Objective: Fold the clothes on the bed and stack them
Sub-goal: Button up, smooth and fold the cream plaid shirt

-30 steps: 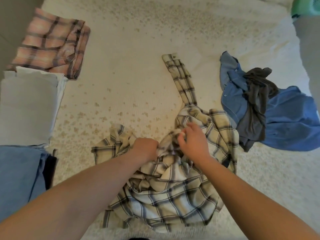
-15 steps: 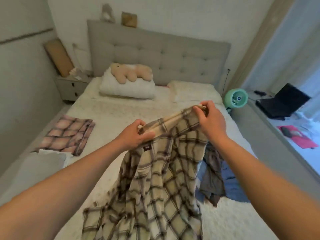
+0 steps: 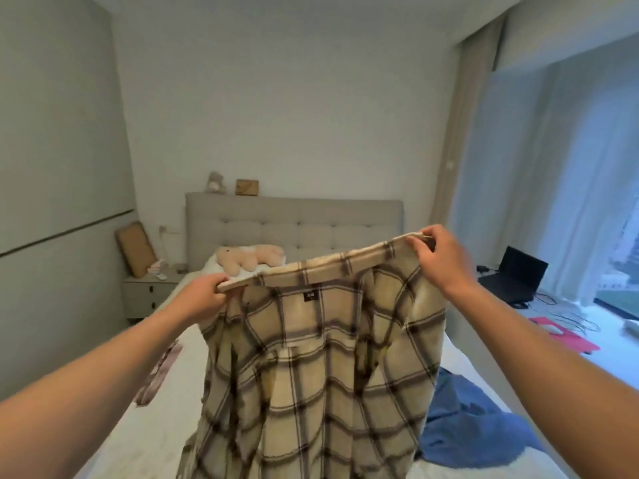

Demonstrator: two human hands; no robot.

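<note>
A cream and brown plaid shirt (image 3: pixel 321 368) hangs in the air in front of me, spread out by its collar edge. My left hand (image 3: pixel 204 295) pinches the left end of the collar, and my right hand (image 3: pixel 439 261), held a little higher, pinches the right end. The shirt's lower part runs out of the bottom of the frame. On the bed (image 3: pixel 166 423) to the right lies a crumpled blue garment (image 3: pixel 470 420). A pink plaid garment (image 3: pixel 159 375) shows partly at the bed's left edge, behind my left arm.
A plush toy (image 3: pixel 249 257) lies on the pillows by the grey padded headboard (image 3: pixel 294 219). A nightstand (image 3: pixel 148 292) stands left of the bed. A laptop (image 3: pixel 515 278) and cables sit on the floor at the right near the curtained window.
Both hands have lifted the plaid shirt off the bed, moved apart along the collar and raised it. My view has tilted up from the bed to the room.
</note>
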